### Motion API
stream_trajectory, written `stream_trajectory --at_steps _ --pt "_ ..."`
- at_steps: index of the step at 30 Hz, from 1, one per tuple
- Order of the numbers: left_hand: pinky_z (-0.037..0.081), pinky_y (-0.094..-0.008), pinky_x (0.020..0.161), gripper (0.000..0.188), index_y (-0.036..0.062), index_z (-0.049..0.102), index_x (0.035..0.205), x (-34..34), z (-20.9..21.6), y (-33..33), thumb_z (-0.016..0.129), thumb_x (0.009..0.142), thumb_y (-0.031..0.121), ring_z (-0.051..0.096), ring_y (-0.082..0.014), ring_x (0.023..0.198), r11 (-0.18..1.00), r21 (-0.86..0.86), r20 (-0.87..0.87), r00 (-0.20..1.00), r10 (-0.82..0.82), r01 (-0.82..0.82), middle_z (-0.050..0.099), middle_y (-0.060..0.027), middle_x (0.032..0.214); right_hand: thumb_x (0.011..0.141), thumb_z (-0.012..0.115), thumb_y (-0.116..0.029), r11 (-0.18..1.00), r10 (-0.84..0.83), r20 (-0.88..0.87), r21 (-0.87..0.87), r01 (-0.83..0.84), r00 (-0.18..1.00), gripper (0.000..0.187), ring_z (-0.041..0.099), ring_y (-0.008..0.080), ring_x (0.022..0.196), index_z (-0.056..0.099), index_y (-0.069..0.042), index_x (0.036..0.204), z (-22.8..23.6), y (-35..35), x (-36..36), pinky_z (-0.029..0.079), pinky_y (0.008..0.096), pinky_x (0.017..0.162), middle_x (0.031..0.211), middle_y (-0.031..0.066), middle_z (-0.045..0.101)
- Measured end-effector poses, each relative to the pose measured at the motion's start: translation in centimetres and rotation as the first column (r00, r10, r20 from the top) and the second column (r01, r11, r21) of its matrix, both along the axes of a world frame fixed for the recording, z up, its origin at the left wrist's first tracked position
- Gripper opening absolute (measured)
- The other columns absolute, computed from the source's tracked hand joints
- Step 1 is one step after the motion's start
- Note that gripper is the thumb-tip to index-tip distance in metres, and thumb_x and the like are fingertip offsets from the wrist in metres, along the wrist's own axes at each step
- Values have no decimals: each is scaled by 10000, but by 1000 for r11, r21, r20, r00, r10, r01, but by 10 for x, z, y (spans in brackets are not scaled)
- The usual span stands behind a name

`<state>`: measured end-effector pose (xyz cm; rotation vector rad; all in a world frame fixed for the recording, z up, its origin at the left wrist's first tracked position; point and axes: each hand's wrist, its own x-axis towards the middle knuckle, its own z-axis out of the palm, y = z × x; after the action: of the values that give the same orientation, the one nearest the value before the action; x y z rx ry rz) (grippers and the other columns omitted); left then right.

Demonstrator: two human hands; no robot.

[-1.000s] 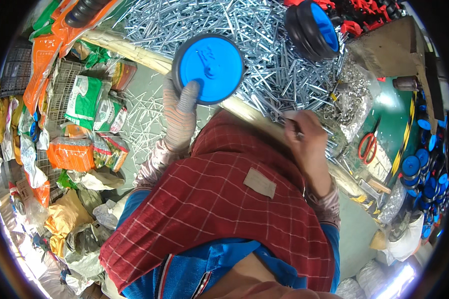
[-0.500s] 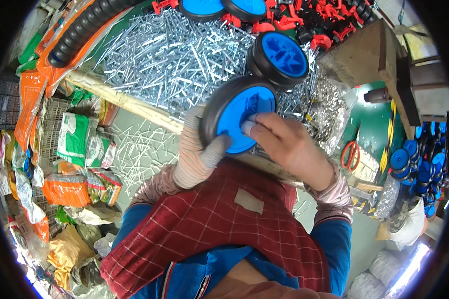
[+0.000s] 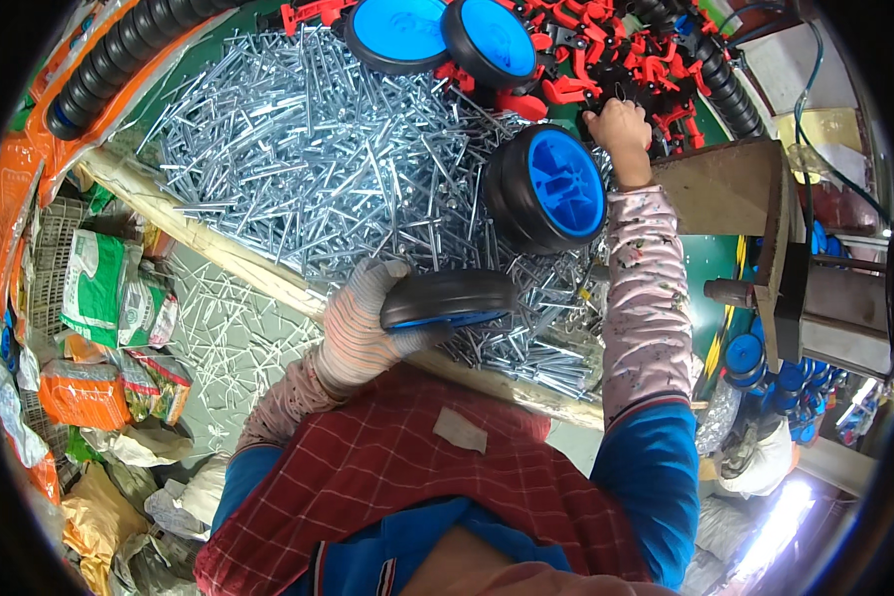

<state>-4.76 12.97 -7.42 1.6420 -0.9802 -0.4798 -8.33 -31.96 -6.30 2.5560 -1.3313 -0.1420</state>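
Above the near wooden edge (image 3: 230, 250): the left hand (image 3: 364, 323), in a striped glove, carried a wheel (image 3: 452, 295) over the worktop (image 3: 707, 260).
Left grip: it was wrapped on one end of this wheel, with the thumb under it, so the wheel was firmly held.
Held wheel: it was seen almost from its side, with black tyre on top, and only a narrow strip of blue showed at the lower border.
Right grip: the bare right hand (image 3: 621, 131) was stretched far out to the pile of red and black parts (image 3: 656, 70); its fingers were bent, but I could not tell whether they had taken something.
Paired wheels: two wheels (image 3: 543, 189) stood side by side on the heap of metal pins (image 3: 308, 159), near the held wheel and apart from both hands.
Far wheels: a blue-faced wheel (image 3: 399, 32) and a tilted wheel (image 3: 493, 42) were beyond the heap, overlapping in the view.
Wheels done: no red part was visible on any of these wheels, and I could not tell which were finished.
Work left: the held wheel was not yet set down, and many pins and parts lay loose, so I judged that much remained.
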Motion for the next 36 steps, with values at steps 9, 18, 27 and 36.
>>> stream_trajectory --at_steps 9,18,27,36 --pt "551 -391 634 434 80 593 1070 0 5 10 803 734 258 670 -296 785 980 -97 447 887 -113 173 626 -92 938 686 830 -274 933 192 715 80 -352 672 501 650 376 936 555 9 996 -30 -10 -17 511 440 824 974 215 657" --pt "545 -403 624 322 55 615 1006 -29 11 18 764 756 193 672 -330 781 752 -395 108 840 -533 528 643 -136 935 797 765 9 555 -138 901 414 -721 412 396 618 97 901 649 -22 1174 89 189 -124 515 251 809 1002 13 666" --pt "529 -375 671 339 26 570 1024 -29 22 5 736 800 218 654 -277 791 823 -231 211 852 -479 519 640 -157 917 776 765 8 407 -225 838 544 -734 496 393 647 106 951 640 -12 1148 83 236 -153 517 260 845 1019 63 690" --pt "570 -391 588 364 107 574 1057 -14 22 -15 739 734 72 636 -273 672 759 -216 575 708 -409 614 605 -91 844 706 868 -137 98 179 904 376 -921 388 409 680 277 986 695 -44 1064 72 219 -167 537 363 859 1062 119 685"
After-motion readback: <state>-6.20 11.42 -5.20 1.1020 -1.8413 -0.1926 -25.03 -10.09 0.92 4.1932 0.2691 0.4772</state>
